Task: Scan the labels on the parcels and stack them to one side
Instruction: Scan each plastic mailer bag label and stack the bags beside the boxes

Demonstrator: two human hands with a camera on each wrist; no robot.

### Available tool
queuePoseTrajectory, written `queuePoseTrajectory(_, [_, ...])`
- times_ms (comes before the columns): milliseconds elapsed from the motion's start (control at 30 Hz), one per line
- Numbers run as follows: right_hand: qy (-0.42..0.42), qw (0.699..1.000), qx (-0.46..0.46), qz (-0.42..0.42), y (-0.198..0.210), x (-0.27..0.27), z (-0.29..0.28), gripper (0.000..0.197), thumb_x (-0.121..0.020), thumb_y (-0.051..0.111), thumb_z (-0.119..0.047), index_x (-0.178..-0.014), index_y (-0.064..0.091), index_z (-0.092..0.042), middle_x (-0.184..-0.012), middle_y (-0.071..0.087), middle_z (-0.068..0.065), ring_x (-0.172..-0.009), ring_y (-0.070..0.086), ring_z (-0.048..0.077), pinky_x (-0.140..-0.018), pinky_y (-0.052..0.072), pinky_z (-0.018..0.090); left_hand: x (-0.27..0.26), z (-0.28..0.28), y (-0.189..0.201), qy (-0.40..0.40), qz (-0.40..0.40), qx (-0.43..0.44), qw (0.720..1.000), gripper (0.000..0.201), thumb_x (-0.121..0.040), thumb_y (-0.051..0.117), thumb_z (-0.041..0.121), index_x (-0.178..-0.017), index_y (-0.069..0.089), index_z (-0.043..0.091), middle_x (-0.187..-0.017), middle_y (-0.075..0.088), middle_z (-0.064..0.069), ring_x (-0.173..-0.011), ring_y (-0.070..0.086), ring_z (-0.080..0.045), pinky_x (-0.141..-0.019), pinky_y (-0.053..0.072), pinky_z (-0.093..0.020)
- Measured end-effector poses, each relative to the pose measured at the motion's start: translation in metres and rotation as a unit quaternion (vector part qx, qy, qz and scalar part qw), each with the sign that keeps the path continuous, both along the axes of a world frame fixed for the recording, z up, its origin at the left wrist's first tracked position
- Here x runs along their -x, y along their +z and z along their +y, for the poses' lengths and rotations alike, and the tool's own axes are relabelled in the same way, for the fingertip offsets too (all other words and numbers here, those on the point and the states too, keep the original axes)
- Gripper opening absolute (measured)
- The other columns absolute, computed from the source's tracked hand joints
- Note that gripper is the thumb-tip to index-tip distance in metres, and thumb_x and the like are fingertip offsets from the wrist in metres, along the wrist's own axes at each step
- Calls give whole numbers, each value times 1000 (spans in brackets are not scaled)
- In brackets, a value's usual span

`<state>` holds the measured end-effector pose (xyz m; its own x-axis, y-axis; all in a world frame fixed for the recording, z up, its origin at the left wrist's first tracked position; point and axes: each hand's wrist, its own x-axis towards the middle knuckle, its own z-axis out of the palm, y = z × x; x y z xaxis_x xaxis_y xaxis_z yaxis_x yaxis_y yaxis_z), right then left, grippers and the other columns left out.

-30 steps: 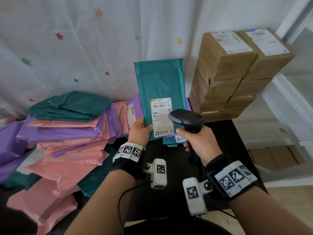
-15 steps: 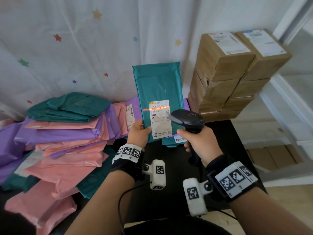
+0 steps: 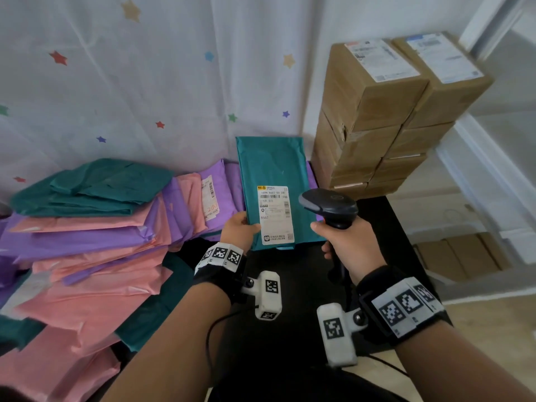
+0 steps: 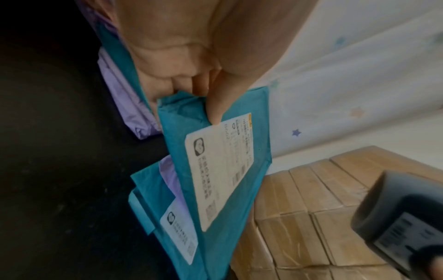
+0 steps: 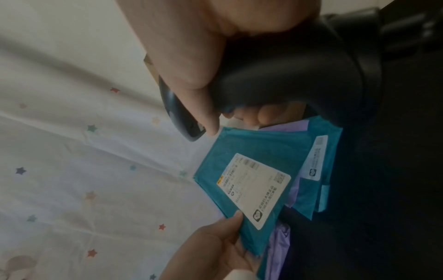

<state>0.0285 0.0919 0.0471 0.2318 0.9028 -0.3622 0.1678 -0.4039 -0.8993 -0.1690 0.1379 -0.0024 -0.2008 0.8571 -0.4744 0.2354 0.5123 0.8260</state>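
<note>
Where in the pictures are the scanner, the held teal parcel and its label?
scanner (image 3: 329,205): head view, top of its head.
teal parcel (image 3: 269,161): head view, bare upper face.
label (image 3: 275,214): head view, middle of the white sticker.

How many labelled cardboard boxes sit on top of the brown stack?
2: the left top box and the right top box, side by side, labels facing up. Any behind them would be hidden.

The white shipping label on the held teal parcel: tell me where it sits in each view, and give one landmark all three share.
Head: white shipping label sits centre frame, on the lower half of the upright teal parcel.
Left wrist: label runs diagonally through the centre, below the thumb.
Right wrist: label sits lower centre-right, tilted.
Shared landmark: the star-printed curtain behind the parcel.
</note>
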Motion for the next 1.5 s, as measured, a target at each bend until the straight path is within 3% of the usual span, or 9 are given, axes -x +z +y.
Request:
queuePoseTrajectory(100, [-21, 1000, 22, -4, -7, -12, 3, 19, -83, 77, -24, -93, 62, -29, -85, 69, -1, -68, 65, 12, -56, 51, 25, -12, 14, -12, -16, -18, 57, 998, 38, -91, 57, 0, -128, 52, 0, -130, 59, -15, -116, 58, -33, -98, 48, -48])
queuePoseTrajectory(200, [-36, 998, 42, -11, -13, -25, 7, 19, -83, 77, -23, -97, 64, -24, -84, 68, 0, -66, 64, 11, -56, 50, 25, -26, 27, -23, -28, 22, 77, 996, 38, -90, 58, 2, -128, 53, 1, -129, 59, -15, -116, 58, -32, -96, 50, -40])
queuePoseTrajectory(467, [-42, 996, 69, -30, -23, -49, 15, 19, -83, 77, -24, -96, 63, -26, -80, 68, -2, -61, 63, 7, -44, 46, 14, -49, 48, -45, -33, 152, 54, 986, 38, -86, 62, 6, -121, 50, -1, -117, 62, -20, -105, 61, -33, -90, 51, -37])
queuePoseTrajectory(700, [-11, 997, 68, -42, -19, -44, 26, 20, -84, 76, -24, -100, 64, -20, -85, 68, 1, -66, 64, 11, -54, 51, 24, -41, 42, -29, -110, 250, -7, 962, 31, -88, 54, 10, -118, 55, 6, -121, 58, -15, -107, 59, -32, -94, 50, -41])
queuePoseTrajectory(833, [7, 999, 34, -31, -12, -20, 32, 19, -84, 76, -23, -99, 66, -19, -83, 68, 0, -62, 63, 11, -50, 49, 23, -10, 31, 0, -115, 333, -111, 929, 29, -91, 53, 11, -118, 61, 11, -122, 56, -12, -108, 56, -30, -93, 45, -34])
queuePoseTrajectory(1033, [63, 998, -18, -11, -1, 40, 38, 12, -80, 78, -17, -82, 66, -19, -73, 68, 2, -48, 61, 8, -44, 49, 24, 80, 19, 48, -82, 452, -207, 864, 26, -85, 53, 4, -105, 69, 7, -112, 64, -16, -104, 56, -33, -87, 43, -38])
queuePoseTrajectory(1200, [112, 993, -38, -10, 2, 92, 36, 14, -80, 78, -15, -75, 65, -16, -43, 58, -5, -38, 53, 4, -39, 44, 20, 156, 17, 70, -68, 547, -139, 823, 26, -83, 54, 9, -106, 65, 5, -109, 61, -17, -107, 51, -35, -87, 42, -41])
queuePoseTrajectory(1333, [128, 991, -49, -4, 2, 118, 34, 11, -81, 78, -16, -78, 67, -15, -53, 63, -2, -43, 55, 7, -43, 47, 21, 194, 18, 70, -126, 580, -79, 801, 33, -84, 58, 23, -113, 62, 9, -113, 60, -15, -111, 51, -34, -95, 42, -39])
queuePoseTrajectory(1500, [121, 991, -49, -7, 1, 129, 28, 11, -82, 77, -19, -88, 68, -17, -68, 69, 4, -48, 58, 5, -48, 48, 22, 201, 18, 69, -81, 565, -128, 811, 25, -86, 57, 21, -106, 68, 12, -106, 64, -12, -103, 55, -32, -87, 43, -37])
